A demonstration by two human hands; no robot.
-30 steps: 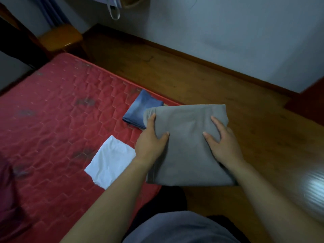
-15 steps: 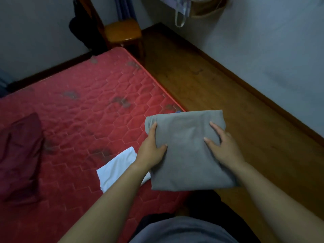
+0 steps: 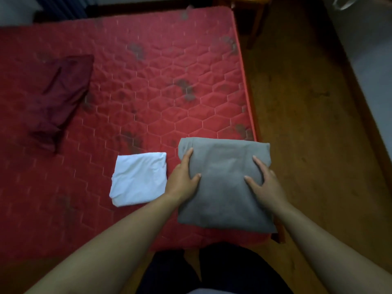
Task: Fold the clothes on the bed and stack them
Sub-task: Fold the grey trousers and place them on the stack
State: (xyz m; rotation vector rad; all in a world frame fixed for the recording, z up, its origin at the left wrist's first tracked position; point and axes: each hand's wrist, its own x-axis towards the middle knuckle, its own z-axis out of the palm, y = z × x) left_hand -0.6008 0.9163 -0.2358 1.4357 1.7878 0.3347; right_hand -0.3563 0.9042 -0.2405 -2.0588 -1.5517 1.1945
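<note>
- Grey folded garment (image 3: 222, 187): a thick, roughly square bundle over the near right corner of the red quilted mattress (image 3: 159, 81); its right edge overhangs the mattress side (whether it rests on the surface or is held just above it cannot be told).
- Left hand (image 3: 182, 179): grips the garment's left edge, thumb and one finger spread on top of the cloth, the other fingers hidden behind the edge.
- Right hand (image 3: 266, 183): grips the right edge in mirror fashion, thumb and one finger splayed on top, the rest out of sight beneath.
- White folded cloth (image 3: 139, 177): lies flat on the mattress just beside the left hand, apart from the grey bundle.
- Maroon garment (image 3: 59, 96): unfolded and crumpled, far left of the mattress, well apart from the other two pieces.
- Wooden floor (image 3: 307, 124): runs along the mattress's right side.
- Wooden chair (image 3: 254, 9): partly in view past the far right corner of the mattress.
- Dark trousers (image 3: 212, 270): the person's legs, at the bottom edge.
</note>
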